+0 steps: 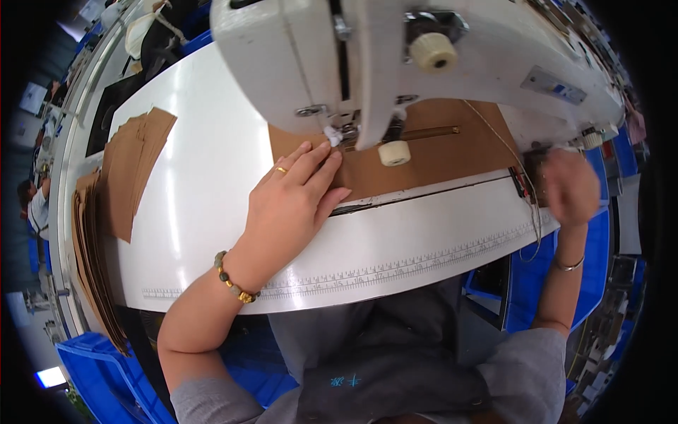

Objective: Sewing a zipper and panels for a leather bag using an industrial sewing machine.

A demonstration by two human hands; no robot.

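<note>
My left hand [296, 191] lies with fingers extended on a brown flat piece [438, 166], its fingertips beside the presser foot [346, 133] of a white sewing machine [275, 63]. The piece has a long narrow slot or strip across it. My right hand [568, 184] is curled at the machine bed's right end, blurred; what it holds, if anything, is hidden. A thin cord [494, 134] hangs over the piece near it, and a small red-and-black tool [520, 182] sits just left of it.
Stacked brown pieces [134, 177] lie on the white tabletop [191, 106] at the left, more hanging over its edge. Blue bins [99, 367] stand below on both sides. A co-worker [32, 205] is at the far left.
</note>
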